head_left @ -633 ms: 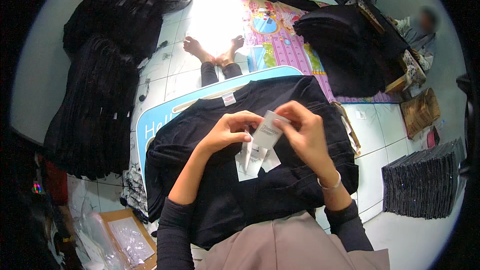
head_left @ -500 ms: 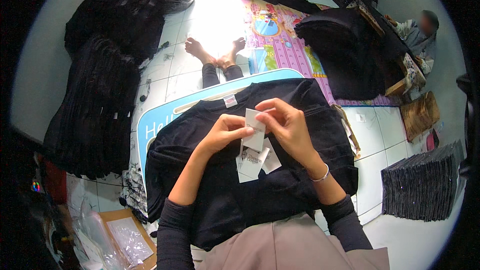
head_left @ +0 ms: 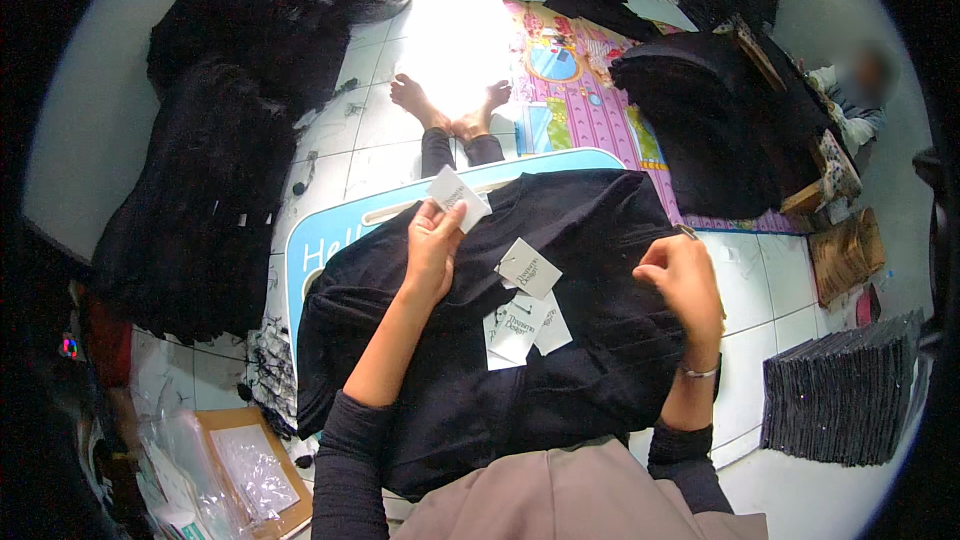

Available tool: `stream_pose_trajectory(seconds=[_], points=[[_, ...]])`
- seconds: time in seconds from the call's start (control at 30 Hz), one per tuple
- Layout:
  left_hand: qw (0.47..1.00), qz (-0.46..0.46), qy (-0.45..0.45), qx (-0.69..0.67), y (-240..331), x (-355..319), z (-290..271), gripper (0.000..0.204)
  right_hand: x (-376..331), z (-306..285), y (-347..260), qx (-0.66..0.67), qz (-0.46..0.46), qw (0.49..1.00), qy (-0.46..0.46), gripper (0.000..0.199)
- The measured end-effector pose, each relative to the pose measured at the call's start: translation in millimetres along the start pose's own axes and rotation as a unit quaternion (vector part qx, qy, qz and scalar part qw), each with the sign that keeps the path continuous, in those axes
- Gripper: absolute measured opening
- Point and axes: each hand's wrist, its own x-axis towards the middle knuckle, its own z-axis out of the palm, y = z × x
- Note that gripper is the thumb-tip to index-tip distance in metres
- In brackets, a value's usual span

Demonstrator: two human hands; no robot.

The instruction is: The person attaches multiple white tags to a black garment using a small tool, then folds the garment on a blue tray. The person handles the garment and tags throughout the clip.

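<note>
A black shirt point(head_left: 440, 380) lies spread over a light blue lap table point(head_left: 300, 230). Between the thumb and fingers of my left hand point(head_left: 432, 250) is a white hang tag point(head_left: 458, 195), held over the shirt's collar; whether it is one card or more I cannot tell. Several loose hang tags point(head_left: 528, 268) lie overlapping on the middle of the shirt. My right hand point(head_left: 685, 285) is over the shirt's right side, fingers curled together in a pinch. What it holds, if anything, is too small to make out.
Tall heaps of black garments point(head_left: 190, 190) stand at the left, with more black fabric point(head_left: 690, 130) at the far right. A stack of packed black garments point(head_left: 840, 395) sits near right. A cardboard box with clear plastic bags point(head_left: 255, 470) is at lower left. Another person point(head_left: 850, 100) sits at far right.
My right hand has left the tags and moved right. My left hand has lifted its tag away toward the collar. One more tag now lies on top of the loose ones.
</note>
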Motion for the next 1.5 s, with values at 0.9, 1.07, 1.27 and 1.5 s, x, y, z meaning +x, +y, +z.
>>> stream_pose_trajectory(seconds=[0.9,1.07,1.27,1.5], points=[[0.98,0.05,-0.032,0.189,-9.6,-1.1,4.2,0.037,122.0,123.5,-66.3,0.653,-0.049,0.754,-0.055,0.014],[0.978,0.075,-0.066,0.185,-5.1,-3.6,6.5,0.057,109.5,134.9,-82.9,0.469,-0.135,0.873,-0.013,0.015],[0.967,0.074,-0.1,0.221,-4.4,-1.7,5.5,0.06,105.0,132.9,-86.8,0.41,-0.19,0.892,0.022,0.015],[0.942,0.124,-0.072,0.304,-9.8,-0.5,2.5,0.046,103.3,138.3,-90.7,0.356,-0.262,0.892,0.092,0.016]])
